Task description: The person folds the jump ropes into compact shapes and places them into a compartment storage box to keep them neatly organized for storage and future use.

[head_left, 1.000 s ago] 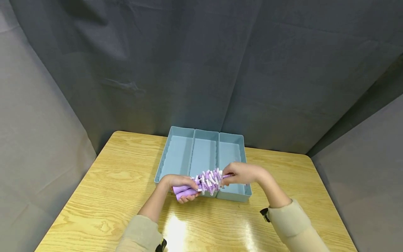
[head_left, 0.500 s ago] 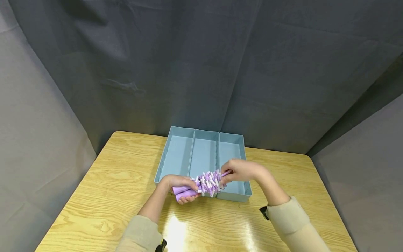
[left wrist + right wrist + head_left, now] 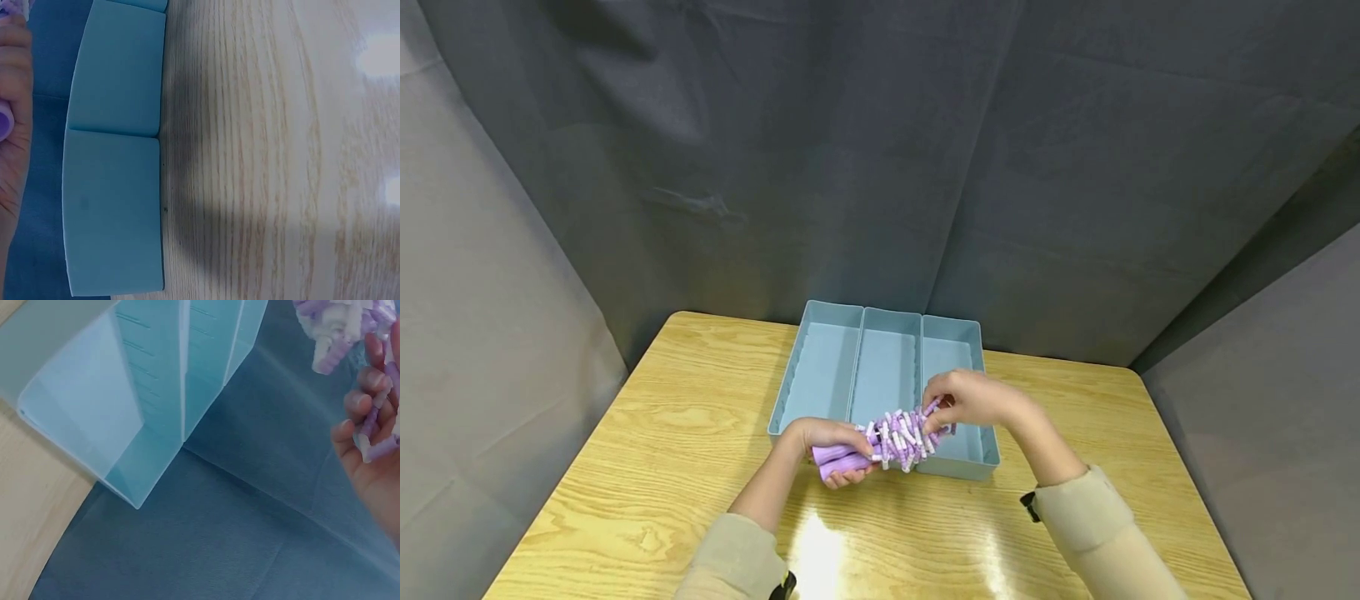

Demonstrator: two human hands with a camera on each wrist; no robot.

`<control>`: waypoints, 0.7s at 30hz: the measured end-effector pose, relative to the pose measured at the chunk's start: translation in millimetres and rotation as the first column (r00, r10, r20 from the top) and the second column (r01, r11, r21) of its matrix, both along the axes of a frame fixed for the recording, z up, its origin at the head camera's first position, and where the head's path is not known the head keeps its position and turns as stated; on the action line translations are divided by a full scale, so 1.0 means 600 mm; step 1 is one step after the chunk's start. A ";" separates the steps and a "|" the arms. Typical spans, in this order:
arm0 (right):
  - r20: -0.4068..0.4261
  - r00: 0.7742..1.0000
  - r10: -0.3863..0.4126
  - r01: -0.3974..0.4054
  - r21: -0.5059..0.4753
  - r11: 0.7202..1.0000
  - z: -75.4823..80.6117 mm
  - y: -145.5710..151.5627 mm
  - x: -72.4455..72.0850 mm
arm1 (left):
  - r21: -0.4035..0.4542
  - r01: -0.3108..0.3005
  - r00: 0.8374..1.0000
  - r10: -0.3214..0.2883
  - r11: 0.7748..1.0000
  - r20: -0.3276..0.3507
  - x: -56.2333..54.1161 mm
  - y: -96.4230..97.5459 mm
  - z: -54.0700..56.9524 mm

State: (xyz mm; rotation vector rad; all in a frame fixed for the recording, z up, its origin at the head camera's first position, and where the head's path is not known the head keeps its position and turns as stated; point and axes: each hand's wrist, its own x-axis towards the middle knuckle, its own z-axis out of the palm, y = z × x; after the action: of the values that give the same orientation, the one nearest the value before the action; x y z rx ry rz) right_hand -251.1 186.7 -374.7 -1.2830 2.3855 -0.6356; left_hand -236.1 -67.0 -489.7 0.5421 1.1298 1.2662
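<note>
A jump rope [image 3: 904, 440] with purple and white beads is bunched into a bundle above the near edge of the blue organizer. My left hand [image 3: 823, 435] grips its two purple handles [image 3: 842, 461] side by side; the left wrist view catches a handle end [image 3: 5, 122] poking out of the fist. At the bundle's right end, my right hand [image 3: 964, 398] pinches a strand between thumb and fingers. The right wrist view has a loop of beads [image 3: 370, 425] across these curled fingers, beside the main bundle [image 3: 340, 331].
The light blue organizer [image 3: 863, 350], with three long compartments side by side, stands on a wooden table [image 3: 700, 400] near its back edge. Dark grey cloth [image 3: 820, 167] hangs behind, and lighter grey panels [image 3: 490, 333] flank both sides.
My right hand has moved slightly up and away from me with the beaded strand, and a loop now shows beneath its fingers. The left hand stays nearly still around the handles.
</note>
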 end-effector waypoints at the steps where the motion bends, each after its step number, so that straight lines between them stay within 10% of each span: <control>1: -0.023 1.000 0.000 -0.001 -0.010 1.000 -0.002 0.001 -0.001 | 0.001 -0.001 1.000 0.001 1.000 0.000 0.000 0.000 0.000; 21: -0.014 0.994 -0.105 0.095 -0.327 0.940 -0.052 0.014 -0.020 | 0.058 0.030 0.999 -0.032 0.998 0.018 0.001 0.000 0.003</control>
State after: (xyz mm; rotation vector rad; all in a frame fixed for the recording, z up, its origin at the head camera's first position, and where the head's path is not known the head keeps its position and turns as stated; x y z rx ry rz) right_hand -263.1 195.0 -406.0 -1.3104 2.4566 -1.0866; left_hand -235.4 -66.9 -487.9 0.5876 1.0683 1.2776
